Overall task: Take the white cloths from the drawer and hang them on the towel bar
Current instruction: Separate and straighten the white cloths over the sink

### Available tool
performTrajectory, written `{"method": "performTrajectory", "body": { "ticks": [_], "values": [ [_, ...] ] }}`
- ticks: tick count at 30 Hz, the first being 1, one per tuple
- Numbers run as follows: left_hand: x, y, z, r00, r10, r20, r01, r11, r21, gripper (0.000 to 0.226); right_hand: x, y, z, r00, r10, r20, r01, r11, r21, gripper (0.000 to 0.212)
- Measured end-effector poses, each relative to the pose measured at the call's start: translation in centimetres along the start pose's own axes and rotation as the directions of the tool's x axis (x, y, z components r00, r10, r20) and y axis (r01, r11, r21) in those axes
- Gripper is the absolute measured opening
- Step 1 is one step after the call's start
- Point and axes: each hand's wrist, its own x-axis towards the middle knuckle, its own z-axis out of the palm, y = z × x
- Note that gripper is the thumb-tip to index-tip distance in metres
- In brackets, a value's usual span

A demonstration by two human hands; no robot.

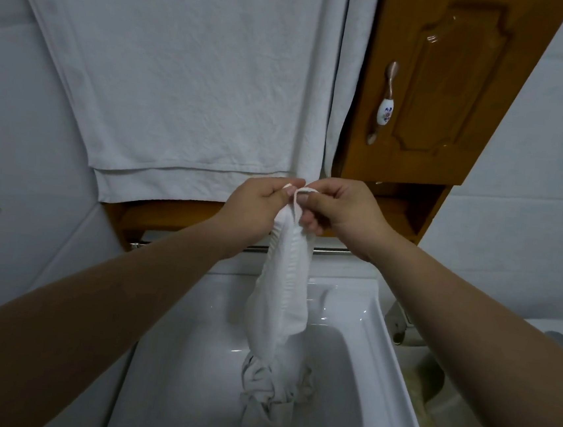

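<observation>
Both my hands hold up one white cloth [283,282] over the sink. My left hand [256,207] and my right hand [339,208] pinch its top edge side by side, just below the hanging towels. The cloth hangs bunched, and its twisted lower end [269,398] reaches down into the basin. A thin metal towel bar [331,251] runs horizontally behind the cloth, below the wooden shelf; my left forearm hides part of it. No drawer shows.
Large white towels [182,83] hang on the wall above my hands. A wooden cabinet door [450,92] with a ceramic handle [384,109] is at upper right. The white sink [350,309] fills the lower middle. A toilet edge [557,334] shows at right.
</observation>
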Motion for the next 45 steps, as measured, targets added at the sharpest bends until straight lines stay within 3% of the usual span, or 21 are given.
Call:
{"method": "performTrajectory", "body": {
  "ticks": [4,9,15,18,21,25,27,31,33,36,39,45],
  "values": [
    [0.1,0.0,0.2,0.996,-0.076,0.038,0.08,0.986,-0.148,0.037,0.2,0.0,0.0,0.995,-0.1,-0.031,0.092,0.977,-0.191,0.013],
    [-0.2,0.0,0.2,0.984,-0.135,0.114,0.155,0.97,-0.188,0.07,0.4,-0.6,-0.2,0.996,-0.092,-0.005,0.087,0.957,-0.276,0.008],
    [-0.7,0.9,0.6,0.992,-0.067,0.105,0.074,0.995,-0.07,0.075,0.8,-0.2,-0.1,0.986,0.153,0.066,-0.156,0.987,0.044,0.01],
    [-1.1,0.9,0.6,0.99,-0.05,0.134,0.057,0.997,-0.049,0.083,0.9,0.0,-0.4,0.974,0.197,0.114,-0.203,0.978,0.042,0.022],
    [-1.4,1.2,0.6,0.99,-0.054,0.131,0.066,0.994,-0.085,0.077,0.9,-0.1,-0.5,0.984,0.158,0.08,-0.159,0.987,0.016,0.016],
    [-1.5,1.4,0.4,0.988,-0.037,0.151,0.046,0.997,-0.058,0.09,0.9,-0.1,-0.2,0.987,0.135,0.085,-0.137,0.99,0.027,0.008],
    [-1.5,1.3,0.3,0.99,-0.019,0.143,0.021,1.0,-0.016,0.086,1.0,-0.1,-0.1,0.985,0.14,0.099,-0.144,0.989,0.029,0.006],
    [-0.8,0.4,0.0,1.0,-0.005,-0.006,0.005,1.0,0.029,0.053,1.3,-0.2,-0.1,0.996,0.081,0.036,-0.08,0.997,-0.023,0.01],
    [-0.4,-0.2,-0.3,1.0,-0.018,-0.01,0.018,1.0,0.009,0.037,1.5,-0.2,-0.1,1.0,0.011,0.019,-0.008,0.991,-0.133,0.015],
    [-0.5,-0.2,-0.5,0.999,-0.036,0.008,0.034,0.992,0.12,0.005,1.7,-0.3,0.2,0.996,-0.073,0.05,0.086,0.935,-0.343,0.007],
    [-0.5,-0.3,-0.5,0.998,-0.055,-0.012,0.057,0.981,0.183,0.038,1.7,-0.3,0.5,0.991,-0.116,0.067,0.134,0.879,-0.458,0.004],
    [-0.2,-1.2,-0.8,0.993,-0.118,-0.03,0.122,0.979,0.165,0.035,2.2,-0.7,0.2,0.988,-0.121,0.095,0.153,0.858,-0.49,0.005]
  ]
}}
